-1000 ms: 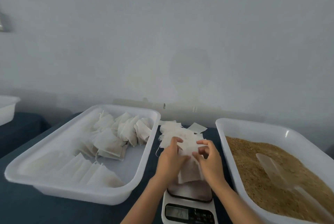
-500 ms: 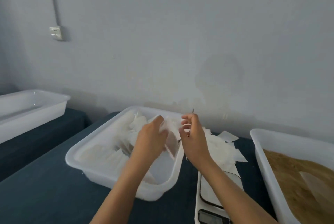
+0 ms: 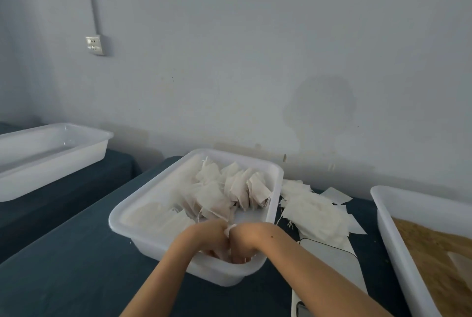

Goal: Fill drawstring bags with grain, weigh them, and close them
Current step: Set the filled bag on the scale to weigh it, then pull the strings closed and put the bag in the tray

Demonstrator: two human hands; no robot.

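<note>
A: Far left, an empty-looking white tub (image 3: 51,153) sits on a separate dark surface, its left end cut off by the frame edge. On the wall, a socket (image 3: 95,45) with a conduit running up out of view.

B: Centre?

A: A white tray (image 3: 143,204) on the dark blue table (image 3: 63,265). Filled bags (image 3: 229,189) are piled at its far end, drawstrings trailing. Pale flat shapes along its left side are too washed out to identify.

B: Hands?

A: Both reach down into the tray's near end, knuckles together. The left hand (image 3: 212,237) and right hand (image 3: 249,236) curl downward; a scrap of white drawstring bag (image 3: 229,229) shows between them. The fingers are mostly hidden behind the wrists. Both appear to pinch it, but the grip itself is not clear.

B: To the right?

A: A loose heap of empty bags (image 3: 314,212) lies on the table just beside the tray. Below it is the scale (image 3: 329,265), its display cut off by the right forearm and the bottom edge. At far right, a grain bin (image 3: 383,212) is cropped by the frame; the brown grain (image 3: 429,247) holds a translucent scoop (image 3: 461,263), only partly visible.
</note>
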